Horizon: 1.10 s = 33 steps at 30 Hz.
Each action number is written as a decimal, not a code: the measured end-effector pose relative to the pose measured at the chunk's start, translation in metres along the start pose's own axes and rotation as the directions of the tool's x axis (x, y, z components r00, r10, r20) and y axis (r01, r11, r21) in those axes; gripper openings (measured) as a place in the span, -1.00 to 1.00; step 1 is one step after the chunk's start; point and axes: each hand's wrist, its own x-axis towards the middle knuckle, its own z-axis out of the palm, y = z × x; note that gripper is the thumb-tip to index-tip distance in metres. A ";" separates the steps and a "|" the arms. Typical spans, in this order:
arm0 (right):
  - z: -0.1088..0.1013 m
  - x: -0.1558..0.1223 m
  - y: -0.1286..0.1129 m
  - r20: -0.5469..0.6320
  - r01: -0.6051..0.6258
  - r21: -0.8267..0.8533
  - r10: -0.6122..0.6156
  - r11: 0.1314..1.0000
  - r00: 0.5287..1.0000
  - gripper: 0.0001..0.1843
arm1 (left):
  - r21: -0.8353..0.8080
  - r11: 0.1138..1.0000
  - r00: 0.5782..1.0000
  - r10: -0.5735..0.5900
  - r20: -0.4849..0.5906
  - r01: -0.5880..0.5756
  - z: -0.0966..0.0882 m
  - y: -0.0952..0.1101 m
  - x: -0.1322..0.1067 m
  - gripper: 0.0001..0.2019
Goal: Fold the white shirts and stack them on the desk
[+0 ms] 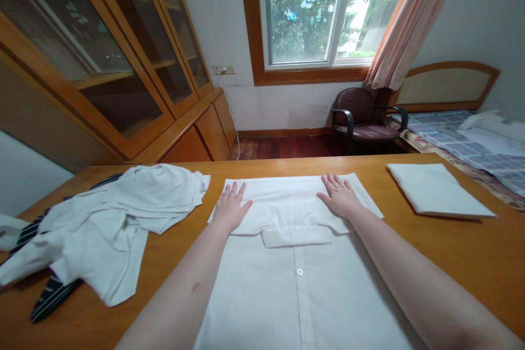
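A white button shirt (295, 284) lies flat in front of me on the wooden table (471, 251), its far end folded back over itself. My left hand (230, 206) rests palm down on the left side of that folded part, fingers stretched out. On the right side of the same fold my right hand (339, 194) presses flat, fingers apart. Neither hand holds anything.
A crumpled white shirt (118, 213) lies at the left over a dark striped garment (49, 292). A folded white garment (438, 190) sits at the right. Beyond the table are a dark armchair (361, 115), a bed (471, 142) and glass-door wooden cabinets (123, 54).
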 end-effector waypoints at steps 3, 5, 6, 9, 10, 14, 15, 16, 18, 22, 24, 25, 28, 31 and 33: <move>-0.023 -0.026 -0.016 -0.036 0.014 0.056 -0.012 0.998 0.999 -0.33 | 0.016 0.999 0.999 0.028 -0.030 -0.028 -0.019 0.019 -0.019 -0.35; -0.038 -0.052 -0.029 -0.016 0.173 0.222 -0.174 0.959 0.985 -0.46 | -0.042 0.977 0.977 0.208 -0.056 -0.210 -0.034 0.037 -0.042 -0.41; -0.044 -0.065 -0.036 0.032 0.242 0.296 -0.263 0.924 0.964 -0.51 | -0.096 0.944 0.949 0.311 -0.055 -0.315 -0.040 0.045 -0.054 -0.45; -0.052 -0.095 -0.049 0.049 0.445 0.336 -0.488 0.830 0.872 -0.53 | -0.189 0.849 0.868 0.496 -0.036 -0.493 -0.050 0.067 -0.084 -0.51; -0.052 -0.100 -0.051 0.038 0.479 0.318 -0.516 0.818 0.856 -0.53 | -0.182 0.840 0.856 0.516 -0.024 -0.512 -0.050 0.072 -0.090 -0.52; -0.043 -0.101 -0.048 -0.003 0.510 0.249 -0.526 0.823 0.850 -0.63 | -0.116 0.845 0.851 0.525 -0.004 -0.522 -0.037 0.077 -0.092 -0.58; -0.041 -0.099 -0.046 -0.015 0.515 0.240 -0.527 0.823 0.850 -0.67 | -0.108 0.843 0.848 0.529 -0.015 -0.527 -0.035 0.077 -0.091 -0.62; -0.040 -0.098 -0.043 -0.033 0.523 0.233 -0.531 0.820 0.847 -0.71 | -0.107 0.839 0.845 0.533 -0.034 -0.534 -0.032 0.075 -0.089 -0.65; -0.037 -0.096 -0.039 -0.100 0.552 0.225 -0.544 0.803 0.833 -0.77 | -0.121 0.829 0.838 0.540 -0.084 -0.546 -0.031 0.072 -0.088 -0.67; -0.034 -0.099 -0.033 -0.296 0.628 0.224 -0.562 0.745 0.772 -0.77 | -0.207 0.799 0.825 0.537 -0.177 -0.565 -0.035 0.069 -0.090 -0.67; -0.033 -0.101 -0.032 -0.339 0.653 0.241 -0.568 0.717 0.750 -0.76 | -0.272 0.777 0.823 0.537 -0.184 -0.568 -0.038 0.068 -0.091 -0.68; -0.032 -0.101 -0.032 -0.335 0.660 0.254 -0.576 0.707 0.746 -0.76 | -0.307 0.766 0.825 0.538 -0.174 -0.565 -0.039 0.068 -0.092 -0.69; -0.033 -0.102 -0.034 -0.260 0.643 0.289 -0.588 0.709 0.766 -0.75 | -0.390 0.748 0.832 0.545 -0.100 -0.537 -0.041 0.067 -0.092 -0.70; -0.036 -0.102 -0.036 -0.148 0.586 0.316 -0.572 0.746 0.807 -0.75 | -0.418 0.753 0.835 0.550 -0.024 -0.508 -0.041 0.066 -0.092 -0.68; -0.039 -0.102 -0.038 -0.069 0.548 0.323 -0.558 0.772 0.827 -0.76 | -0.397 0.764 0.830 0.558 0.010 -0.509 -0.041 0.066 -0.092 -0.63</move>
